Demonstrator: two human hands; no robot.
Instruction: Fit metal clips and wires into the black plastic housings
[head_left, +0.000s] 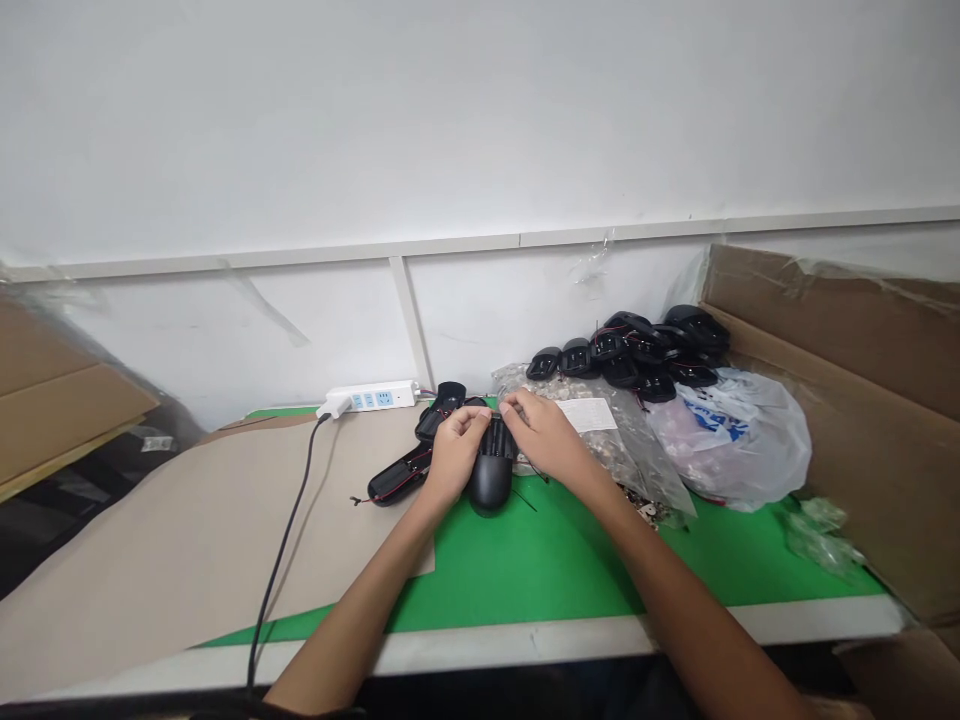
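Note:
A black plastic housing (491, 484) with a rounded near end lies on the green table top between my hands, its open compartment facing up. At its far left edge, my left hand (457, 447) is closed, thumb and fingers pinched against the housing. My right hand (546, 436) meets it at the far right edge, thumb and forefinger pressed together; whatever is between them is too small to make out. Just left lies another long black housing (399, 476) with a thin red wire. More black parts (450, 397) sit behind my left hand, partly hidden by it.
Several black housings with wires (630, 350) are heaped at the back right, beside a white plastic bag (757, 440). A clear bag of small parts (622, 440) lies before them. A power strip (382, 397) with a black cable (300, 500) and brown cardboard (225, 510) occupy the left.

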